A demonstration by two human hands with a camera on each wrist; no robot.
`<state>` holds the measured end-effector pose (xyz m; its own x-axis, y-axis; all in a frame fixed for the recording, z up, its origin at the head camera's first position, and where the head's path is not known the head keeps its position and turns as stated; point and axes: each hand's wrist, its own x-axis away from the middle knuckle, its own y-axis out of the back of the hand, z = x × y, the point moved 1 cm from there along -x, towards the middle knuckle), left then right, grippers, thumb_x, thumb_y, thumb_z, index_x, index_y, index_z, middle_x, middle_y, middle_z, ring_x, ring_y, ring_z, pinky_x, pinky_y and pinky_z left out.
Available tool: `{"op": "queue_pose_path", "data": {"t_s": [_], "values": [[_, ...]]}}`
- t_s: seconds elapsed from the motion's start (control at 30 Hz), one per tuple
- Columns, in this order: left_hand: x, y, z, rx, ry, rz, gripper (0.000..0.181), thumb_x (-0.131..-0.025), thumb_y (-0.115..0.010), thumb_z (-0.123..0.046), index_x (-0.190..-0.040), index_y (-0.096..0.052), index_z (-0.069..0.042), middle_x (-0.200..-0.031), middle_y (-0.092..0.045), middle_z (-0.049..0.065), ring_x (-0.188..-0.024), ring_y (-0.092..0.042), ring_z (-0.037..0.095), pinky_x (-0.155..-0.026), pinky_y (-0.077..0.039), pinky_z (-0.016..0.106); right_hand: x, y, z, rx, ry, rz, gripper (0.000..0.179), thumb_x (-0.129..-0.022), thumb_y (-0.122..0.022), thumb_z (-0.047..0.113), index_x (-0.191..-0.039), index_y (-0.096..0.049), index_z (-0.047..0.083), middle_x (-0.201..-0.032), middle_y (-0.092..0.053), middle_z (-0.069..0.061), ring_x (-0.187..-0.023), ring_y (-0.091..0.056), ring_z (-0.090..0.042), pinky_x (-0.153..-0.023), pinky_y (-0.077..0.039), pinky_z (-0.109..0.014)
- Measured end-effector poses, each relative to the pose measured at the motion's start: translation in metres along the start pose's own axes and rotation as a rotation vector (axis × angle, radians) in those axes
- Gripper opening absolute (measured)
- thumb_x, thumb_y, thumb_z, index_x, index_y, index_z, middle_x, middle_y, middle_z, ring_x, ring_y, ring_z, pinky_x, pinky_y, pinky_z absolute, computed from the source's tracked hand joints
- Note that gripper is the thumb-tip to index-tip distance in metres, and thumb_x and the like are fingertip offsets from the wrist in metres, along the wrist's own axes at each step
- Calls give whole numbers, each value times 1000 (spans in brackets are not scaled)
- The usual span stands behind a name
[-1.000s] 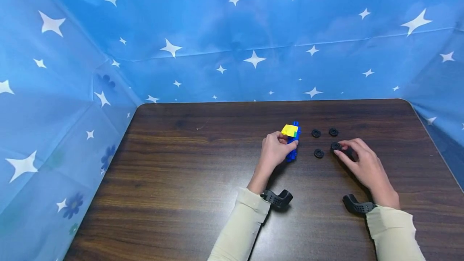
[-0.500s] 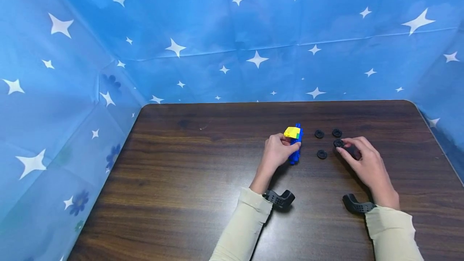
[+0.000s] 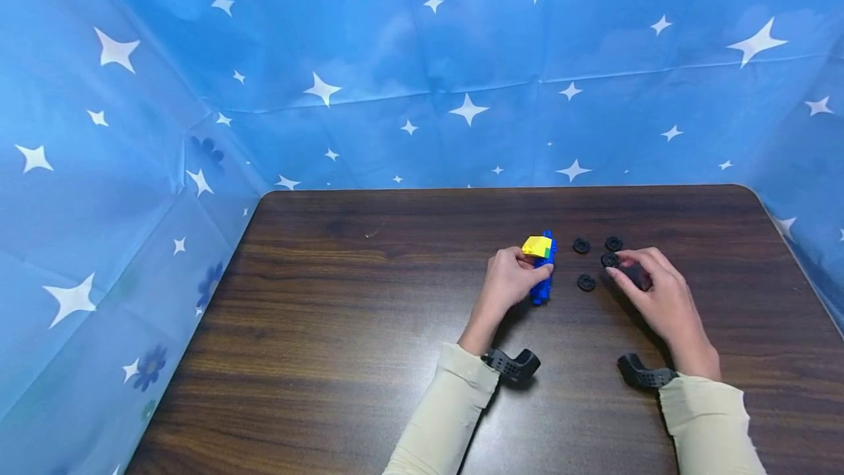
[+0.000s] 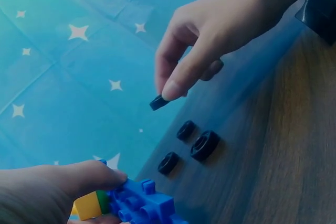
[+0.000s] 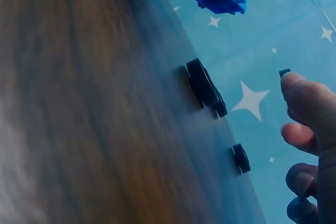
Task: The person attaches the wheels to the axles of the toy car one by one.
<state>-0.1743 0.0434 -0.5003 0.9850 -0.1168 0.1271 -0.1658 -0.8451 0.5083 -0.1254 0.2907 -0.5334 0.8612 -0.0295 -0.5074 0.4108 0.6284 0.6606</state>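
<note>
I've the left hand [image 3: 511,281] pinching the blue, yellow-and-green plastic brick assembly [image 3: 541,288], right hand [image 3: 667,300] pinching a round black wheel [image 3: 609,260] off the brown wood-grain table [image 3: 330,299] — wheel-fitting, I'd judge, so alignment's needed next.

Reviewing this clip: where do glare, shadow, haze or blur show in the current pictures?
Head view: a pale glare patch on the wood-grain table between the forearms, and a dark shadow beside the right hand; left wrist view: bluish cast along the table's edge, the loose black wheels dark with little surface detail; right wrist view: wood grain soft and blurred, glare at lower left, similar bluish cast.
</note>
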Motion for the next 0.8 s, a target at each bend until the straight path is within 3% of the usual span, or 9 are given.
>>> {"op": "queue_pose_path", "data": {"t_s": [0.47, 0.8], "values": [[3, -4, -1, -4, 20, 28, 38, -90, -83, -34, -103, -70, -2, -94, -77, 9, -68, -64, 10, -57, -50, 20, -1, -7, 11, -6, -1, 25, 29, -95, -78, 17, -122, -71, 7, -107, -66, -9, -74, -43, -6, -62, -33, -17], [4, -4, -4, -23, 23, 67, 36, -89, -83, -37, -98, -70, -5, -91, -77, 7, -70, -66, 10, -60, -50, 22, -5, -11, 20, -26, 44, 23, 28, -95, -77, 15, -121, -71, 5, -107, -66, -9, -74, -43, -4, -63, -34, -17]]}}
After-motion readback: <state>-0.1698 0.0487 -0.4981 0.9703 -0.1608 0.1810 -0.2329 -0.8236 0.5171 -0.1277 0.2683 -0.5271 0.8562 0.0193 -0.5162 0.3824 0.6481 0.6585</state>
